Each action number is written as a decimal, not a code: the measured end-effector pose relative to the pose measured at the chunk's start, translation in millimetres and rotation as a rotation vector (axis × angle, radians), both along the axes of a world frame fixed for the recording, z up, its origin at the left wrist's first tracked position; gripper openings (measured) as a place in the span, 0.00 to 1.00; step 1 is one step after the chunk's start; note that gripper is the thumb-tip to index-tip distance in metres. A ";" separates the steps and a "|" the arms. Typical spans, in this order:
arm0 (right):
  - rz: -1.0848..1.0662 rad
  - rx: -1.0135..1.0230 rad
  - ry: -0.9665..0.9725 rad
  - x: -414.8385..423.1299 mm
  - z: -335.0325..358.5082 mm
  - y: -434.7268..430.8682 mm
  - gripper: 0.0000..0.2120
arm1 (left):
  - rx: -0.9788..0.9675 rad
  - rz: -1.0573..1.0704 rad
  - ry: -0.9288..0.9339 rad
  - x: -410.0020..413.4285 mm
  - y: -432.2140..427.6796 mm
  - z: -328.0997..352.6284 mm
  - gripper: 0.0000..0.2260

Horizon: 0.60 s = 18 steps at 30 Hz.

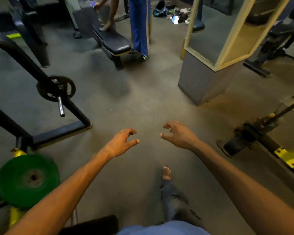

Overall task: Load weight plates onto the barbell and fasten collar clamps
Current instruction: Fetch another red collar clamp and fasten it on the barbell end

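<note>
The left hand [121,141] and right hand [176,134] are hovering empty, fingers loosely curled, well apart from the green plate [27,180] at lower left, and a slip while carrying it to the bar [60,106] could be crushing the bare foot [166,172].

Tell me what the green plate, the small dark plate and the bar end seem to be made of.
The green plate looks like rubber: matte, evenly coloured face, darker hub. The small dark plate seems cast iron, dull and brownish, perhaps rusty. The bar end through it looks like chromed steel: bright highlights.
</note>
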State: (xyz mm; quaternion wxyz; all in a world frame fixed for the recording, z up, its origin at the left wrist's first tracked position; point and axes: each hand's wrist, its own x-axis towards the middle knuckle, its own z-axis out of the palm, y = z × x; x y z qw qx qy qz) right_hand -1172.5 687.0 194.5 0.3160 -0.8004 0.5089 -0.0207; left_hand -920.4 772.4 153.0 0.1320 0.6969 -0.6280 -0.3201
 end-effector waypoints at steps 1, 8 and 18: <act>0.017 -0.004 -0.005 9.7 -6.4 -30.8 0.22 | 0.003 0.024 0.001 9.0 -25.5 -5.1 0.23; 0.202 0.043 0.009 114.3 3.7 -234.8 0.21 | 0.045 0.260 0.066 82.5 -176.3 14.2 0.24; 0.512 -0.017 -0.006 363.2 -9.6 -447.5 0.23 | -0.018 0.537 0.074 273.7 -342.0 -3.7 0.24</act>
